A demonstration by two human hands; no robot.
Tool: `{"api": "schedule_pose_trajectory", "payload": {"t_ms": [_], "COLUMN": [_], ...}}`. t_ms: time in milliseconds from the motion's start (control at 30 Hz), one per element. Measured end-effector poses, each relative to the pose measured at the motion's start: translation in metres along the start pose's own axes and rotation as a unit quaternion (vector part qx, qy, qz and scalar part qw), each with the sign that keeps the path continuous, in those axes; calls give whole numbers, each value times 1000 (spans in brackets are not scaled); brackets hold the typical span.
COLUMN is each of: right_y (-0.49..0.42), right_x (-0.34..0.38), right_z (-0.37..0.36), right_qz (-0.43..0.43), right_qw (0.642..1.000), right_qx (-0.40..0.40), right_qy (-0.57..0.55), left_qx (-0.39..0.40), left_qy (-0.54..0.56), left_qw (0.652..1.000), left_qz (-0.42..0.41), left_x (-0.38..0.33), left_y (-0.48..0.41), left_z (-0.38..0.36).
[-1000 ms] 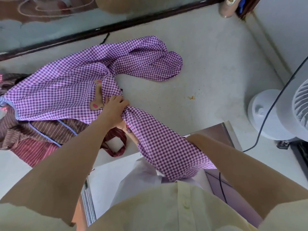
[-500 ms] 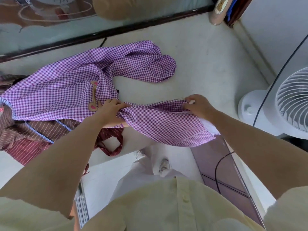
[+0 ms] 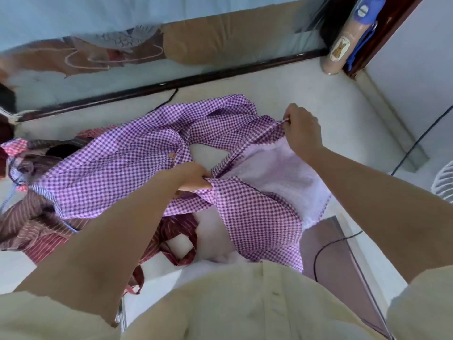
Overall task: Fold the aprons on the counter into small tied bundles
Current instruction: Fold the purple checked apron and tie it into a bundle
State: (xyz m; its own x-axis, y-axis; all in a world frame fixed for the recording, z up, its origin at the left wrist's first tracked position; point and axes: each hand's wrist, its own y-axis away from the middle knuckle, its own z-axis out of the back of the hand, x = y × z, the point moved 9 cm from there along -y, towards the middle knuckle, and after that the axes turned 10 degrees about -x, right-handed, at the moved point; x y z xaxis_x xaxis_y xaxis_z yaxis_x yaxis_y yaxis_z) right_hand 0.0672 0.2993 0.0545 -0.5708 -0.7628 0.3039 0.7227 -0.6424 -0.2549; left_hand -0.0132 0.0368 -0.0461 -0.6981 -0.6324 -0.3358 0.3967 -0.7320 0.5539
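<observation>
Purple apron (image 3: 115, 173) gripped by both hands

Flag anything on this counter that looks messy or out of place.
Nothing is spilled or damaged. The red striped apron lies crumpled at the left of the counter, partly under the purple checked apron. Its straps trail to the front edge.
</observation>
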Motion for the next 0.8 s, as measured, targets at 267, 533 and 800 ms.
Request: {"api": "schedule_pose_trajectory", "payload": {"t_ms": [267, 533, 800], "right_y": [-35, -42, -18], "right_x": [-30, -75, -186], "right_z": [1, -102, -102], "right_qz": [-43, -59, -267], "right_qw": [975, 973, 940], "right_qx": [-127, 209, 214], "right_qy": [-178, -73, 2], "left_qx": [-186, -179, -180], "left_qy": [-9, 111, 0], "left_qw": [981, 974, 967], "left_qz": [-61, 83, 182], "left_x": [-16, 3, -8], "left_y": [-21, -53, -108], "left_z": [37, 36, 24]}}
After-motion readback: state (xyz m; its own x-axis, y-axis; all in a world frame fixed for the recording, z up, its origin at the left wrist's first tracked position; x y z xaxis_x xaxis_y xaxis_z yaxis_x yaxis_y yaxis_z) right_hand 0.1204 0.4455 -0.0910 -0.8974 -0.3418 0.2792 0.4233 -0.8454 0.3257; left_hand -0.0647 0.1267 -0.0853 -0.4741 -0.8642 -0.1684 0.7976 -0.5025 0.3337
